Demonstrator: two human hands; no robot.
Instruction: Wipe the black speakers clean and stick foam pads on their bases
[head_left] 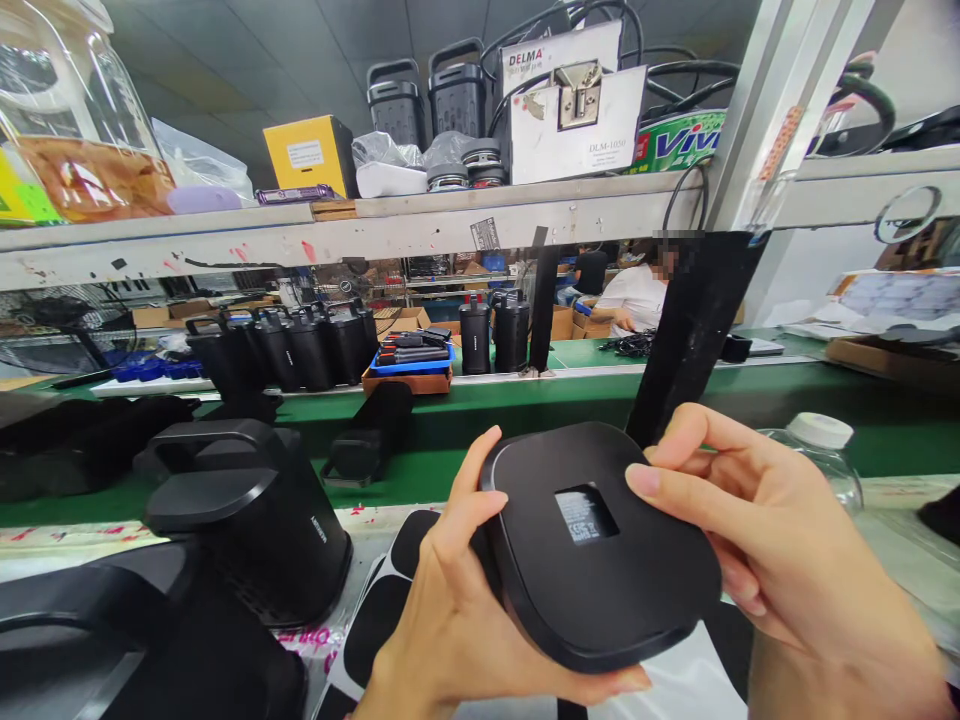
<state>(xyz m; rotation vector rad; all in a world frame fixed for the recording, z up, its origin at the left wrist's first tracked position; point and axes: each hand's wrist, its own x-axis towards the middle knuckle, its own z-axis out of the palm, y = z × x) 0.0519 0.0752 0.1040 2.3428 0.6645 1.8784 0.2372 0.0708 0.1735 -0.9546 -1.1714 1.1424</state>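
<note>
A black speaker (517,610) is tilted in front of me with its flat end facing up towards me. My left hand (457,590) is wrapped round its left side and underside. On that end lies a black rounded-square pad (600,590). Its square cutout shows a printed label (581,515). My right hand (750,520) is closed at the pad's upper right edge, thumb on its surface and index finger bent at the rim. Beneath the speaker is a white backing sheet (679,680) with more black rounded pads (375,625), partly hidden by my hands.
Two black handled speakers (255,520) stand close on the left. Beyond the green belt (585,400) are several more speakers (300,345) and a blue tray (412,365). A clear jar (817,450) stands right. A laden shelf (420,225) crosses above; a person (634,295) sits beyond.
</note>
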